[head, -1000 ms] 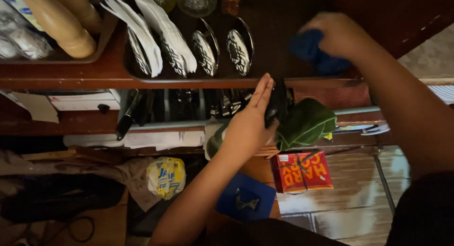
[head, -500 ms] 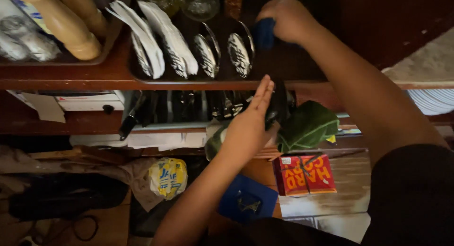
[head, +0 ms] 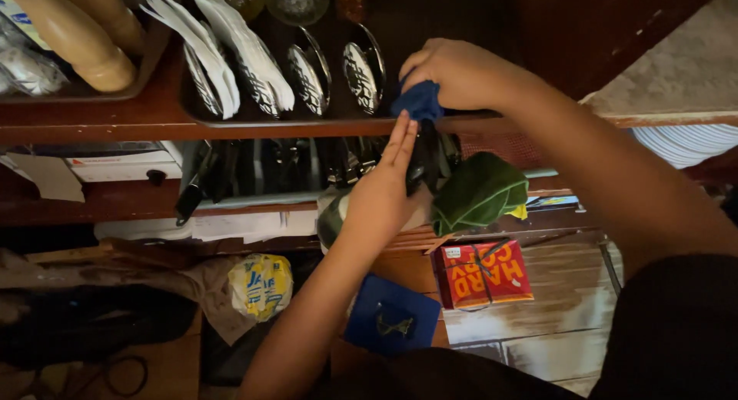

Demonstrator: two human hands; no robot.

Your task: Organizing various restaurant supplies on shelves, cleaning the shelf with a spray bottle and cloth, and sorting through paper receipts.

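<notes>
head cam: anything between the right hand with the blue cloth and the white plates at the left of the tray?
Yes, in the head view: two upright dark patterned plates stand between the right hand, gripping the blue cloth, and the white plates.

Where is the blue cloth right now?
In the head view, the blue cloth is bunched in the right hand at the front edge of the wooden shelf, just right of the patterned plates and above the left hand's fingertips.

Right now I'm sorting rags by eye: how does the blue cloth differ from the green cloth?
The blue cloth is small, bunched and gripped in the right hand at the upper shelf's edge; the green cloth is larger, loosely folded and lies unheld on the lower shelf. Both are plain, unpatterned fabric.
</notes>
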